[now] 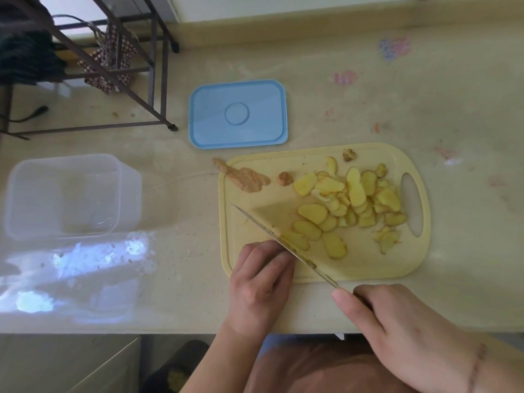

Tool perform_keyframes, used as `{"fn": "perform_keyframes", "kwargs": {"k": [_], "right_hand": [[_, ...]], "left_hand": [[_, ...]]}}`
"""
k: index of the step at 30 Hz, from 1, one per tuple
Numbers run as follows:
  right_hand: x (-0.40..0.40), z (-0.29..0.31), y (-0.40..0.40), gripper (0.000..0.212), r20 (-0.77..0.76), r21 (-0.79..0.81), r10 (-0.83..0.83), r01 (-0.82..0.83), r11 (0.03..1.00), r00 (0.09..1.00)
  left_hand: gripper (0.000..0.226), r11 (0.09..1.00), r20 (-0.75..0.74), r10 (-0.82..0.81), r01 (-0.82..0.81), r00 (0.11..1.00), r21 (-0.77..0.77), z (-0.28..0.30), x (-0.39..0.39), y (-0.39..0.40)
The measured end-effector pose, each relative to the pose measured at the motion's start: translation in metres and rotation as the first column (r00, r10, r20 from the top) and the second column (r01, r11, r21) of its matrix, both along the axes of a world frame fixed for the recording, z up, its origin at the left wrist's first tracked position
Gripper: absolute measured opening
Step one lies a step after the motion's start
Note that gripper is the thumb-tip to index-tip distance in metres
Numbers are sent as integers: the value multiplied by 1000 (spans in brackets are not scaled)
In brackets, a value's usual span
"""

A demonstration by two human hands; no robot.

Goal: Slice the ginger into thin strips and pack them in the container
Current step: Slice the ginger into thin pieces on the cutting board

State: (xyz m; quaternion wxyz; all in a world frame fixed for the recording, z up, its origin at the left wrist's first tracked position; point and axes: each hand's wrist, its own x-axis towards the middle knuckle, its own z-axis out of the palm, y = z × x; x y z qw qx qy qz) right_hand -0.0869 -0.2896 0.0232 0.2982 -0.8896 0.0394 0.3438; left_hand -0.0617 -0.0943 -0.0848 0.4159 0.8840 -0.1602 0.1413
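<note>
A yellow cutting board [368,265] lies on the counter with several yellow ginger slices [354,199] spread over its right half. A strip of ginger peel [243,177] lies at its upper left corner. My right hand [402,330] grips the handle of a knife [283,239], whose blade runs diagonally across the board's lower left part. My left hand [261,282] has curled fingers pressed against the blade's left side; whatever it holds there is hidden. The clear plastic container [65,194] stands at the far left, with nothing in it. Its blue lid [238,114] lies behind the board.
A dark metal rack [136,66] with a checked cloth stands at the back left. The counter's front edge [170,333] runs just below my hands. Faint coloured marks dot the counter at the right.
</note>
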Motion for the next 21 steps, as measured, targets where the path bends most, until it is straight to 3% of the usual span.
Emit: {"fn": "perform_keyframes", "kwargs": {"k": [7, 11, 16, 21], "right_hand": [[1, -3, -3, 73, -47, 14, -61, 61, 998, 997], [12, -19, 7, 63, 21, 98, -51, 49, 994, 998], [-7, -23, -14, 79, 6, 100, -96, 95, 990, 995], [16, -25, -13, 73, -14, 121, -105, 106, 987, 994]], "left_hand": [[7, 1000, -7, -4, 4, 1000, 12, 0, 0, 0], [8, 1000, -7, -7, 7, 1000, 20, 1, 0, 1], [6, 1000, -4, 12, -12, 1000, 11, 1, -1, 0], [6, 1000, -2, 21, -21, 1000, 4, 0, -1, 1]]}}
